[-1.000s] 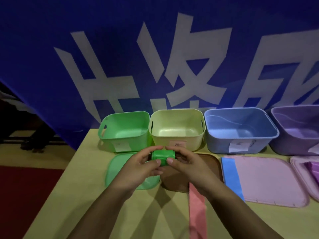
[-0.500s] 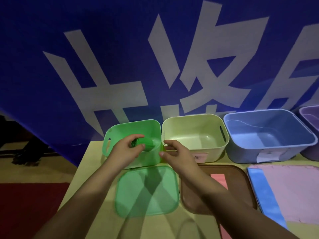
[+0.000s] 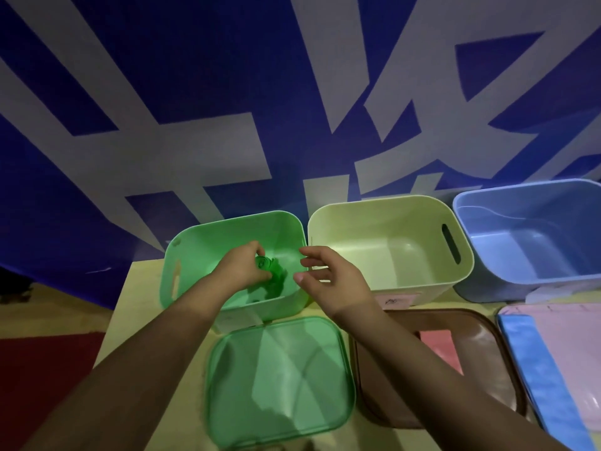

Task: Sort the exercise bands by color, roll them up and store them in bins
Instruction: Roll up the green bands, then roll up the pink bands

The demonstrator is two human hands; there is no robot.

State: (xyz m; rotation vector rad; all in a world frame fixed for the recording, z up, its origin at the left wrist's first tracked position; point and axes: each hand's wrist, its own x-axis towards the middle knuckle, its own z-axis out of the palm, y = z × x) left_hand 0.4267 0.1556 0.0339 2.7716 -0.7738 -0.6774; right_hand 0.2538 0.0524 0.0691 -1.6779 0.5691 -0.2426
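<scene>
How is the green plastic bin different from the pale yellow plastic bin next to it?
The green plastic bin has the left hand reaching inside, holding a rolled green band; the pale yellow plastic bin shows nothing inside. The green bin stands further left, at the table's end; the yellow bin sits between it and a blue bin. Both are open-topped with slot handles.

Single head-worn view, forward and down, close over the table (image 3: 136, 307).
</scene>
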